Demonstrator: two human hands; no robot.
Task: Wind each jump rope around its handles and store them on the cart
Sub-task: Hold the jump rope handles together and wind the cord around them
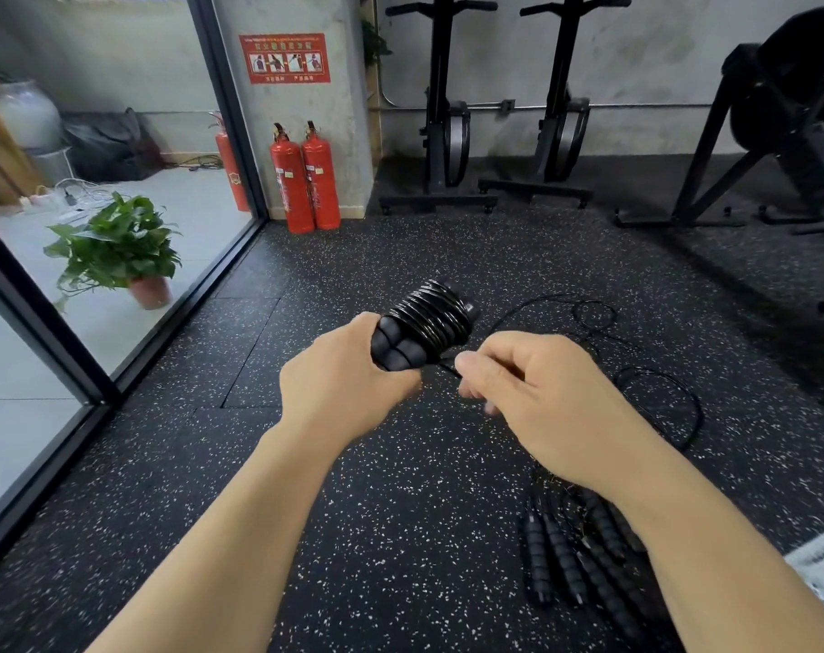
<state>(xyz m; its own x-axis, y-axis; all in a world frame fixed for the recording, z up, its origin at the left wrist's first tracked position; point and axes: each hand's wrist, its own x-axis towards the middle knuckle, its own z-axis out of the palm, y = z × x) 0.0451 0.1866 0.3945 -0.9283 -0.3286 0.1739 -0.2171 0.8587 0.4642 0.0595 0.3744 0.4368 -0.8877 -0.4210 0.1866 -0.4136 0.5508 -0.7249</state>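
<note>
Far off to the left of the hands, behind a glass wall, a potted plant (118,247) stands on pale floor; two red fire extinguishers (305,179) stand well beyond the left hand against the concrete pillar. The left hand (341,377) is clamped around a pair of black ribbed handles (396,346) held together, tilted up and away, with the thin black rope (431,313) coiled in many turns around their upper part. Just beside it, the right hand (532,393) pinches the rope's free strand between thumb and fingertips, close to the handles. Beyond the right hand the loose rope (655,398) loops across the speckled floor (400,511). Below the right forearm lies a heap of more jump ropes (575,553), unwound.
</note>
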